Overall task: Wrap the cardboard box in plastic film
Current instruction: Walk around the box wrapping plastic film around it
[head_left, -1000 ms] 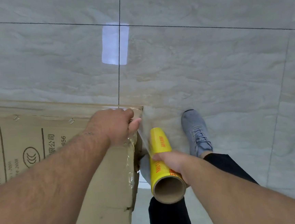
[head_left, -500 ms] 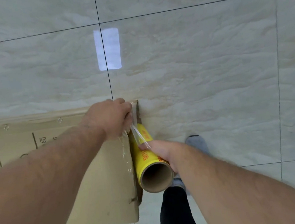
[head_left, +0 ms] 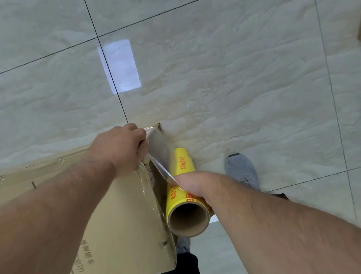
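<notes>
Evidently starting the wrap: left hand (head_left: 119, 148) pinches the film (head_left: 160, 169) against the cardboard box (head_left: 117, 225) corner, right hand (head_left: 190, 185) grips the roll (head_left: 182, 180) beside it; next, probably carry the roll round.

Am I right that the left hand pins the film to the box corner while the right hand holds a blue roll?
Not quite: the roll is yellow, as the head view shows. The left hand does pin the film at the box corner, and the right hand holds the roll.
</notes>
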The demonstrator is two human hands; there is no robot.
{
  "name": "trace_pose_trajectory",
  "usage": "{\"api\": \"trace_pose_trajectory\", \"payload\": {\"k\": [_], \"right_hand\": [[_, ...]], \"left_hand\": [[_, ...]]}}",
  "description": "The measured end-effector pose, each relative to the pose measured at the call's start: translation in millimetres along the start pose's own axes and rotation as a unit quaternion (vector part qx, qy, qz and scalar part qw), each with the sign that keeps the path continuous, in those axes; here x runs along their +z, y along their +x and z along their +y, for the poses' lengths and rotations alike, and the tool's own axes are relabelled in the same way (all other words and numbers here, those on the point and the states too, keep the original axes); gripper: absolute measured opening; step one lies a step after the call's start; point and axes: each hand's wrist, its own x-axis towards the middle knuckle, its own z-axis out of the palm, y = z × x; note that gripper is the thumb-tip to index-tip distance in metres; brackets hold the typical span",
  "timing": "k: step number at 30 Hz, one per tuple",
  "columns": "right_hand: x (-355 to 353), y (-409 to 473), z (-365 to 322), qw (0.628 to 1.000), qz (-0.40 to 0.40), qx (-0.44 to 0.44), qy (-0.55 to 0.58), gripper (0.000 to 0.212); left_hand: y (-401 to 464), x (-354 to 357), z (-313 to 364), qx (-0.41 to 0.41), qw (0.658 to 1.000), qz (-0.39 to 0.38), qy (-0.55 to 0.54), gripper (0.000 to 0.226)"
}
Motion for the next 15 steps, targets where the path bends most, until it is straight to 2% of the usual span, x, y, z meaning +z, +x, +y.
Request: {"api": "trace_pose_trajectory", "payload": {"k": [2,5,7,9,11,15], "right_hand": [[-0.9,0.1,-0.8,1.0,-0.004,0.0,-0.013,0.078],[8.5,9.5,10.3,0.999,-0.004,0.001,0.034,0.084],[13.5,14.1,18.8,0.996,0.019,0.012,0.091,0.075],[16.5,12.0,26.0,0.989,0.008,0.02,0.148,0.062],[19.0,18.1,36.5,0.976,-0.002,0.02,0.217,0.059],[24.0,24.9,56.2,0.924,-0.047,0.0,0.38,0.057]], "left_hand": [[2.2,-2.6,-0.6,0.027,0.999,-0.01,0.019,0.035],[6.7,-8.1,-2.5,0.061,0.996,-0.041,0.049,0.038],[7.4,-8.9,-2.0,0.067,0.995,-0.043,0.052,0.039],[8.2,-7.3,-1.1,0.068,0.995,-0.037,0.058,0.04],[9.5,-5.3,-2.0,0.072,0.995,-0.026,0.068,0.042],[12.5,-6.4,-3.6,0.078,0.994,-0.018,0.08,0.041]]}}
